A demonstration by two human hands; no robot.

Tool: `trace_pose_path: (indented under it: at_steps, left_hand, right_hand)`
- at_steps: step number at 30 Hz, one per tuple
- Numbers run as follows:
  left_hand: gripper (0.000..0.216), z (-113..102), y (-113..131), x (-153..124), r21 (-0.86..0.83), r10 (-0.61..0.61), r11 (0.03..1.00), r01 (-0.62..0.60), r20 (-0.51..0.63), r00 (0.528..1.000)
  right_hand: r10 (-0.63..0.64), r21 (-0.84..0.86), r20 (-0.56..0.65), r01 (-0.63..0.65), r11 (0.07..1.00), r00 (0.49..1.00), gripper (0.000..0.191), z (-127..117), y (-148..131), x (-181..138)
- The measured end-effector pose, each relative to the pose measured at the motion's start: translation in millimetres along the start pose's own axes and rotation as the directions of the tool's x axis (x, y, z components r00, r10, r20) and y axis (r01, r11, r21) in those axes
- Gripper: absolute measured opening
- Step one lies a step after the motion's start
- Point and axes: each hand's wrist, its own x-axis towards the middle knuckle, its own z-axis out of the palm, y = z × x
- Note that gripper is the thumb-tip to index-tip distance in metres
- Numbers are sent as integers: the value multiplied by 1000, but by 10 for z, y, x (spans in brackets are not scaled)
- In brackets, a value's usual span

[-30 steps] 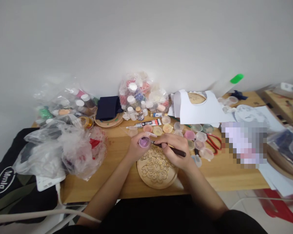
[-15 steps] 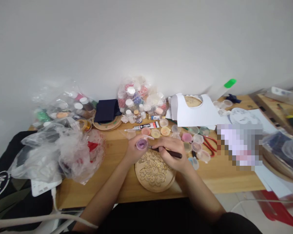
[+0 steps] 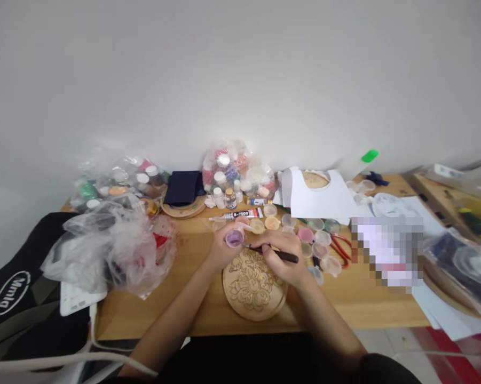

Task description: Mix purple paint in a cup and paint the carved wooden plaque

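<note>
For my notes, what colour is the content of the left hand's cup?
The cup in the left hand holds purple content, clearest in the head view.

Single head-worn view, looking forward and down from above the wearer's forearms (image 3: 176,305), wooden tabletop (image 3: 356,301) close below, pale grey wall (image 3: 240,69) filling the far side, right edge perhaps too soft to read.

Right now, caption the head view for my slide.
Left hand holds a purple cup, right hand a tool, by a patterned disc.
</note>
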Motion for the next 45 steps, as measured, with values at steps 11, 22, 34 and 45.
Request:
trace_pose_path:
  at_steps: [11,22,34,45]
  left_hand:
    - [8,-436,1145,516,112,272,954,-277,51,961]
    - [12,-583,1326,400,74,341,940,-334,-108,934]
    - [12,-709,1350,350,-40,366,928,-369,-63,928]
    - [12,-725,1270,374,22,443,897,-442,-46,896]
  right_hand:
    - [-237,-101,1,236,966,971,11,-426,-853,763]
    - [-361,-161,156,384,909,919,15,-368,-1188,889]
    - [-348,-276,213,398,875,913,15,-322,-1357,836]
    - [-278,-319,249,350,881,928,11,-321,-1422,805]
